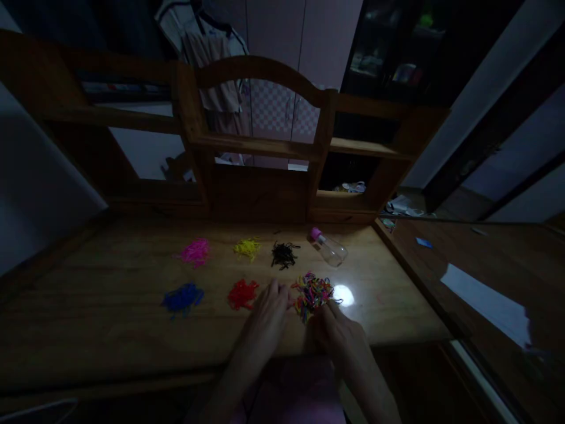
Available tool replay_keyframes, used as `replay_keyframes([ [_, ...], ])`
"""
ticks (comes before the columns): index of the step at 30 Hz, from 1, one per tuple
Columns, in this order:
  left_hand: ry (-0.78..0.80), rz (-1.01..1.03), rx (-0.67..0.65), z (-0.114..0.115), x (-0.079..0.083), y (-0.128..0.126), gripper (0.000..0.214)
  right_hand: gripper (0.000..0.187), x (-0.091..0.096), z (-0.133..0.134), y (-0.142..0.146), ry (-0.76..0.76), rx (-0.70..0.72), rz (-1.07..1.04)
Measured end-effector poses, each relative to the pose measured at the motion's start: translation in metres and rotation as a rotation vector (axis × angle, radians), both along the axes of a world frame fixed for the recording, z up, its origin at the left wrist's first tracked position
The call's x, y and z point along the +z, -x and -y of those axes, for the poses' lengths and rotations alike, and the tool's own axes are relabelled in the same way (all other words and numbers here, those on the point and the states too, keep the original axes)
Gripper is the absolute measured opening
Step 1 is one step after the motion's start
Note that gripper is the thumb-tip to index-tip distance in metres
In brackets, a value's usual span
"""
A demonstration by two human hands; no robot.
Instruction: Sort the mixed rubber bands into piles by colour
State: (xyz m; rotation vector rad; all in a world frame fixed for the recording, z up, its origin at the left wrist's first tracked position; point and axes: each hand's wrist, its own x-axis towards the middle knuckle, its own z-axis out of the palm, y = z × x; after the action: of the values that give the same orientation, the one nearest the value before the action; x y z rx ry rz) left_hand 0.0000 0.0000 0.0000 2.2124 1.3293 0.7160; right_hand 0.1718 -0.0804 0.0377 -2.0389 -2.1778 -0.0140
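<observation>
A pile of mixed-colour rubber bands [314, 294] lies on the wooden desk in front of me. At its near edge is my right hand [333, 324], fingers bent down into the bands and closed; what they pinch is hidden. My left hand [273, 303] rests between this pile and the red rubber bands [242, 294], its fingers curled together, their tips mostly out of sight. Further piles are sorted by colour: blue bands [182, 298], pink bands [195, 252], yellow bands [247, 248] and black bands [283, 254].
A clear bottle with a pink cap [330, 248] lies on its side behind the mixed pile. Wooden shelving [260, 194] rises at the desk's back. To the right, a brown surface holds white paper [488, 303] and a blue card [424, 242]. The room is dim.
</observation>
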Motion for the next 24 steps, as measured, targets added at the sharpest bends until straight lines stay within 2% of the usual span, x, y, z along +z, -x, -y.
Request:
replay_keyframes([
  [3, -0.021, 0.011, 0.04, 0.003, 0.01, -0.008, 0.012, 0.011, -0.001, -0.005, 0.003, 0.006, -0.014, 0.085],
  [6, -0.013, 0.069, 0.064, 0.005, 0.016, -0.016, 0.012, 0.012, -0.004, -0.004, 0.003, -0.011, -0.022, 0.066],
  [10, 0.037, 0.097, 0.015, 0.006, 0.012, -0.021, 0.014, 0.007, -0.006, 0.004, 0.0, -0.033, -0.056, -0.068],
  [14, 0.025, 0.083, -0.062, 0.005, 0.01, -0.019, 0.011, 0.015, -0.006, 0.009, -0.001, -0.026, -0.037, -0.144],
  [19, 0.026, 0.016, -0.074, 0.003, 0.015, -0.022, 0.011, 0.02, -0.007, -0.001, 0.001, 0.047, -0.011, -0.084],
  [24, 0.086, 0.113, -0.008, -0.005, 0.014, -0.022, 0.013, 0.021, -0.008, -0.012, 0.004, 0.063, -0.021, 0.015],
])
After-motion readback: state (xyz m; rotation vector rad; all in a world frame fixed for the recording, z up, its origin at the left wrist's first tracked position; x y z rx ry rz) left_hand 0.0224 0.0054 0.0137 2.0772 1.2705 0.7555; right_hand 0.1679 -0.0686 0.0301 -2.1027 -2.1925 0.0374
